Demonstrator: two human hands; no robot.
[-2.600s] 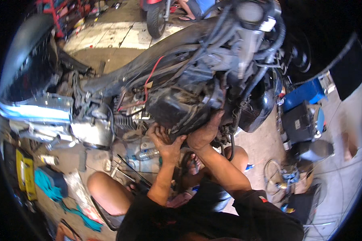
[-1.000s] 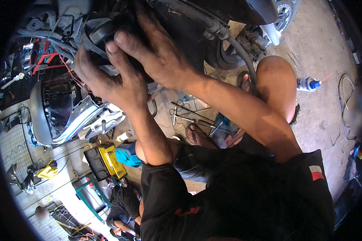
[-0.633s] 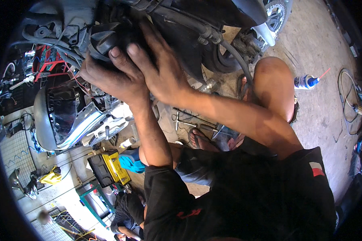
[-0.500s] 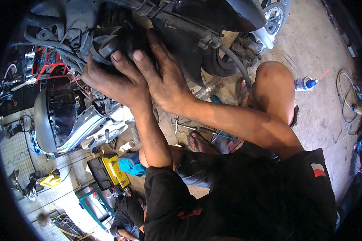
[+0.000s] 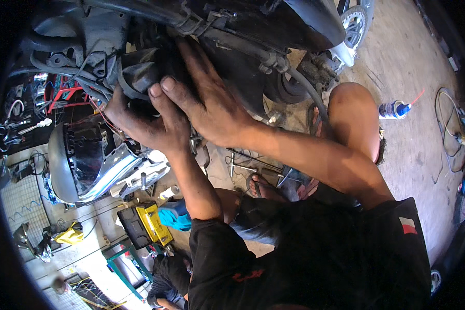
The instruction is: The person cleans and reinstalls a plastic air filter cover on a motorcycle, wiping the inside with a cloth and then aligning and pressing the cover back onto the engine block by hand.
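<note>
A black rounded part (image 5: 142,77), like a rubber boot or cover with a raised rim, sits under the motorbike's dark frame (image 5: 101,36). My left hand (image 5: 152,121) is closed round its lower left side, thumb up along it and the other fingers mostly hidden behind. Against the same part lies my right hand (image 5: 212,106), its thumb beside the left thumb. The right fingers reach up along the far side into a dark recess, where their tips are hidden. Just above runs a black frame tube (image 5: 232,39) with a hose clipped along it.
On the floor lie T-handled tools (image 5: 237,163) near my foot. A blue-capped spray can (image 5: 394,109) stands right of my knee, beyond it a coiled hose (image 5: 444,124). To the left are a partly stripped scooter (image 5: 82,160), a yellow-and-black toolbox (image 5: 147,225) and another person (image 5: 168,281).
The view has shifted slightly, so the surroundings sit a little lower. My right fingers have slid deeper into the recess beside the black part; my left hand keeps its hold.
</note>
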